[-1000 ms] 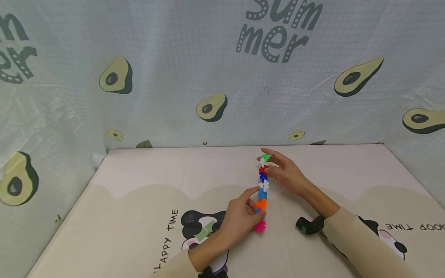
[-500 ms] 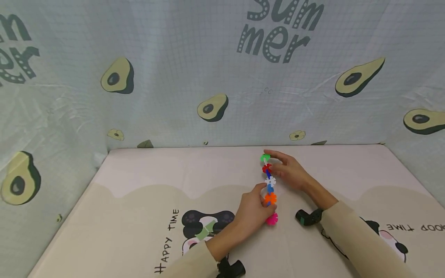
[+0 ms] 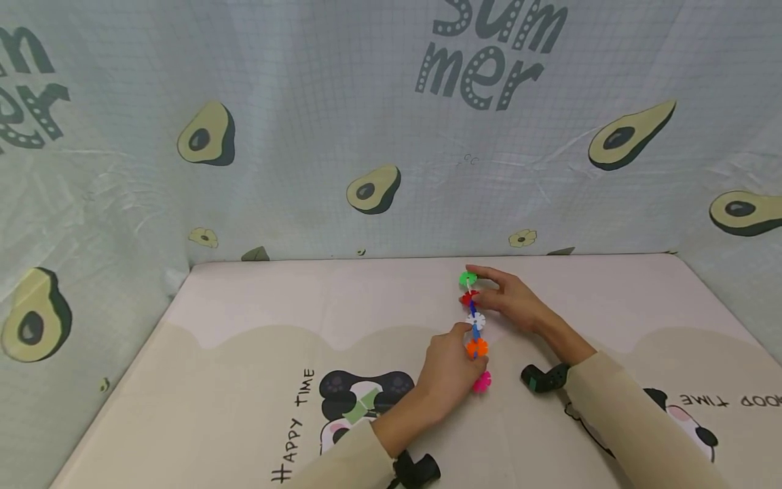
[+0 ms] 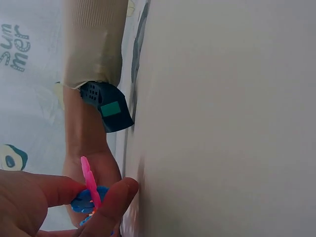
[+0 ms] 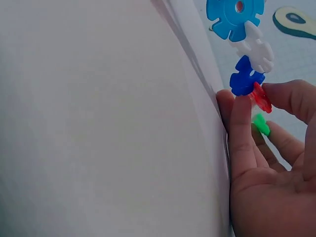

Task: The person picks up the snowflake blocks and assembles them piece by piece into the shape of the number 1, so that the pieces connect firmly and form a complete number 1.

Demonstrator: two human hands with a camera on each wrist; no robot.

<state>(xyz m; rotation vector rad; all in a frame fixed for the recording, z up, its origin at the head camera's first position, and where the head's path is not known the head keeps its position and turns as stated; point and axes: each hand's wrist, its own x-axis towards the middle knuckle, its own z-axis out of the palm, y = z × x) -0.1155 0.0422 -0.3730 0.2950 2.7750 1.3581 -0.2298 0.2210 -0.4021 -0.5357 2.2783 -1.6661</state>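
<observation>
A chain of interlocked snowflake discs runs between my two hands over the table. In the head view its far end is a green disc (image 3: 468, 279), followed by a red disc (image 3: 470, 297), a white disc (image 3: 476, 320), an orange disc (image 3: 477, 348) and a pink disc (image 3: 482, 382) at the near end. My left hand (image 3: 449, 370) pinches the near part; the left wrist view has its thumb and finger on a blue disc (image 4: 83, 201) beside the pink one. My right hand (image 3: 510, 299) pinches the red disc, below a dark blue disc (image 5: 244, 79) in the right wrist view.
A pale tablecloth (image 3: 232, 387) with panda prints covers the table. Behind it hangs a curtain (image 3: 293, 136) printed with avocados. Dark camera units sit at the left wrist (image 3: 418, 470) and the right wrist (image 3: 544, 379), with a thin cable (image 3: 589, 431) by the right sleeve.
My left hand has moved right with the near end of the chain, and the discs have turned to show different faces. My right hand has shifted only slightly, keeping its pinch.
</observation>
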